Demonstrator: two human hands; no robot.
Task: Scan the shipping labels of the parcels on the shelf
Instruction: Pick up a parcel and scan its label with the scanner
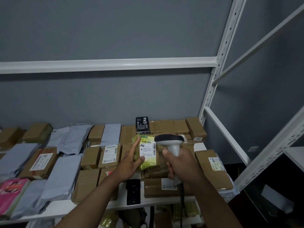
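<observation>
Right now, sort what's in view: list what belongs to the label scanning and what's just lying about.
Part of the job:
- barcode scanner, gripped by right hand
- green parcel, held by left hand
- labelled cardboard box
- grey mailer bags

Lying about:
- black carton
- black device on shelf edge

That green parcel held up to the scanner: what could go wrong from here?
1. The left hand holds the green parcel with the thumb on its front and fingers along the edge, a light hold, so it might slip onto the boxes below.
2. The thumb sits close to the shipping label; if it slid over the barcode, the scan could fail.
3. The scanner in the right hand points across many labelled parcels, so it might read a neighbouring label instead.
</observation>
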